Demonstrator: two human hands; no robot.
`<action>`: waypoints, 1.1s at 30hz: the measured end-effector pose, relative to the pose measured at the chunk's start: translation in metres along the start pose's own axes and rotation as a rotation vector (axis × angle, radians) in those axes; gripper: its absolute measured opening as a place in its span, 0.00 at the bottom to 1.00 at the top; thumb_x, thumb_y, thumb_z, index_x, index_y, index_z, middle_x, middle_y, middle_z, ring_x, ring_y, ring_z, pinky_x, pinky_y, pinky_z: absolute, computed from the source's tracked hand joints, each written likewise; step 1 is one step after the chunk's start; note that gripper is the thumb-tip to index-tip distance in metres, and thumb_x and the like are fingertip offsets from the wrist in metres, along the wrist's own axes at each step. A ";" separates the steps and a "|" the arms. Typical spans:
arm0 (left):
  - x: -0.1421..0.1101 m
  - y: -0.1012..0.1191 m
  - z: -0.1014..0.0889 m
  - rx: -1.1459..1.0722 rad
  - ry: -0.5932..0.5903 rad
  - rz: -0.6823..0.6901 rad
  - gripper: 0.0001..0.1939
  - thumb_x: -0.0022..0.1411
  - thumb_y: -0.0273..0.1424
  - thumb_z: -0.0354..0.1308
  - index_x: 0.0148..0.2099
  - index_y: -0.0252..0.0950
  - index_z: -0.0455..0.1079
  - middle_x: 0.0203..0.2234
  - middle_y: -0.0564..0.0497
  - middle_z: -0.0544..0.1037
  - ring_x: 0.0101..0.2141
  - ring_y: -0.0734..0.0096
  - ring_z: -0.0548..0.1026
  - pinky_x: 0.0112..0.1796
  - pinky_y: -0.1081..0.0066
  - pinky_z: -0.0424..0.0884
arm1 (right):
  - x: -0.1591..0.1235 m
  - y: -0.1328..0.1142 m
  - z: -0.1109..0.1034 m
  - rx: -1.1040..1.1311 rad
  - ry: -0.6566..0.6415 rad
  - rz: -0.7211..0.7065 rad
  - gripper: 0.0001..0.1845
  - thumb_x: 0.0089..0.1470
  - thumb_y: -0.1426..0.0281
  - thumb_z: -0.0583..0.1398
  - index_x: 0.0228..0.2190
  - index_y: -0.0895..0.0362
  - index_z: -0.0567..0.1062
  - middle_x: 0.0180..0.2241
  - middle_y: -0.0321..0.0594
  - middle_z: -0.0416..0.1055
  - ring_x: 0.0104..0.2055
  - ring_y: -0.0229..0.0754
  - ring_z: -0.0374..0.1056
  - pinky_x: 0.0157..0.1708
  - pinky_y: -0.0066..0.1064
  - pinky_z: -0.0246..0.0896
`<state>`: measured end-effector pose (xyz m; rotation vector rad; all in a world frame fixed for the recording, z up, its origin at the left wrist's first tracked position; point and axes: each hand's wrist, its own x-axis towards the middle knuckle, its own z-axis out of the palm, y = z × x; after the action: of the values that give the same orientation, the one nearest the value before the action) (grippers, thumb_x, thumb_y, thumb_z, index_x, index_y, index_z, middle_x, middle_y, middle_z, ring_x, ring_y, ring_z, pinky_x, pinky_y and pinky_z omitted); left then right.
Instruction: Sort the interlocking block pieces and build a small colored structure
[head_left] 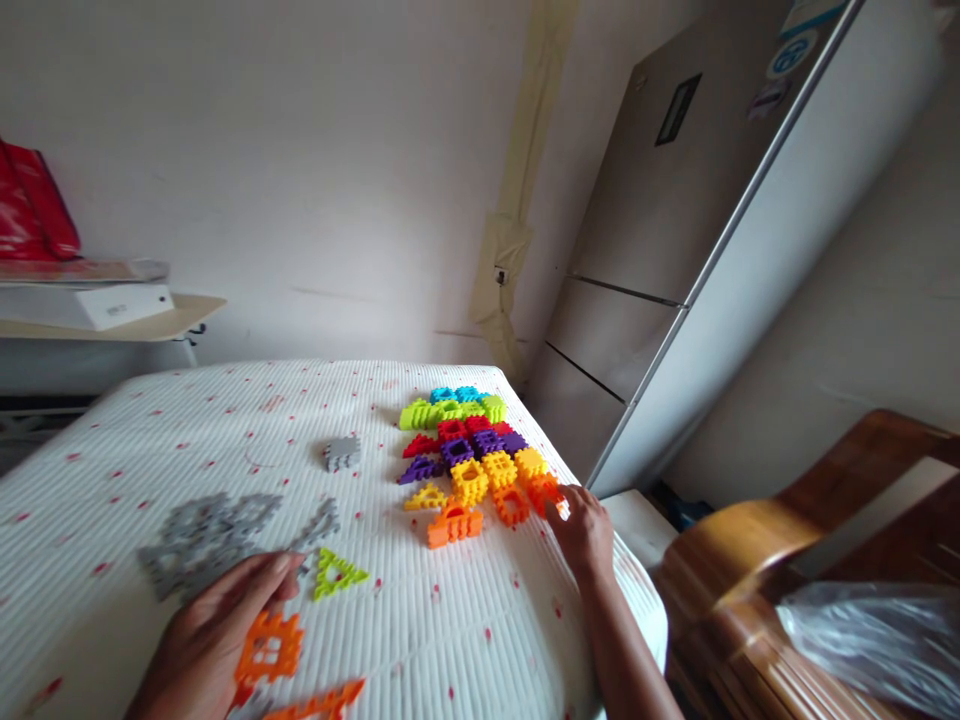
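Toothed grey plastic pieces [202, 540] lie heaped on your ribbed white cloth [450, 650]. Your left hand [214, 625] brings thumb and fingers close; whether that grip holds anything, you can't tell. Beside it sits a square orange window piece [281, 645], then a lime triangle [324, 578]. Rightmost, your right hand [585, 525] curls, fingertips at a notched orange block [541, 490]; its hold is unclear.

Table [420, 640]: block rows [486, 441] right, heap of pieces [210, 540] left.
Rows lie one behind another, the right hand [586, 530] at the nearest row's right end. Heap sits beyond the left hand [214, 625]; a single piece [343, 453] lies between, farther back. Refrigerator [645, 240] behind, right; shelf [184, 315] behind, left.
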<state>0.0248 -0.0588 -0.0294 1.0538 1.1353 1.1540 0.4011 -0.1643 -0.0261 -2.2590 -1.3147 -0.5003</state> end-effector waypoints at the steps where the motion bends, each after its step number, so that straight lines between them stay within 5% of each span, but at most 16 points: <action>1: 0.000 0.001 0.001 -0.001 0.005 0.001 0.22 0.42 0.48 0.66 0.33 0.36 0.73 0.24 0.54 0.76 0.30 0.71 0.70 0.33 0.79 0.68 | 0.000 0.000 0.001 -0.006 0.001 -0.005 0.14 0.51 0.67 0.57 0.38 0.58 0.77 0.39 0.43 0.75 0.40 0.44 0.70 0.41 0.31 0.59; 16: -0.004 0.006 0.002 0.078 -0.024 0.056 0.22 0.43 0.51 0.63 0.28 0.36 0.72 0.23 0.53 0.74 0.31 0.70 0.70 0.34 0.79 0.67 | -0.003 -0.003 0.006 -0.025 0.072 -0.048 0.15 0.53 0.65 0.55 0.39 0.58 0.76 0.41 0.44 0.75 0.41 0.46 0.70 0.40 0.33 0.59; 23: -0.006 0.005 0.005 0.075 0.010 0.127 0.19 0.50 0.48 0.60 0.30 0.35 0.72 0.22 0.53 0.73 0.29 0.69 0.69 0.33 0.74 0.67 | -0.005 -0.003 0.000 0.043 0.379 -0.200 0.17 0.58 0.62 0.53 0.38 0.59 0.75 0.41 0.48 0.74 0.40 0.48 0.70 0.40 0.38 0.62; 27: -0.009 0.007 0.007 0.042 0.012 0.170 0.17 0.53 0.45 0.58 0.31 0.35 0.73 0.21 0.53 0.71 0.27 0.71 0.69 0.32 0.74 0.66 | -0.017 -0.056 -0.016 0.354 0.405 -0.372 0.09 0.57 0.67 0.56 0.36 0.57 0.74 0.36 0.44 0.75 0.37 0.43 0.72 0.37 0.33 0.67; 33: -0.010 0.007 0.006 0.006 0.027 0.180 0.15 0.57 0.44 0.56 0.33 0.36 0.72 0.23 0.53 0.70 0.29 0.70 0.69 0.34 0.73 0.66 | -0.067 -0.178 -0.019 0.714 -0.071 -0.670 0.15 0.58 0.72 0.53 0.47 0.55 0.70 0.42 0.45 0.73 0.42 0.42 0.72 0.37 0.31 0.72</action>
<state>0.0297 -0.0682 -0.0207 1.1665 1.0819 1.3098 0.2114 -0.1464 -0.0075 -1.2485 -1.9051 -0.1130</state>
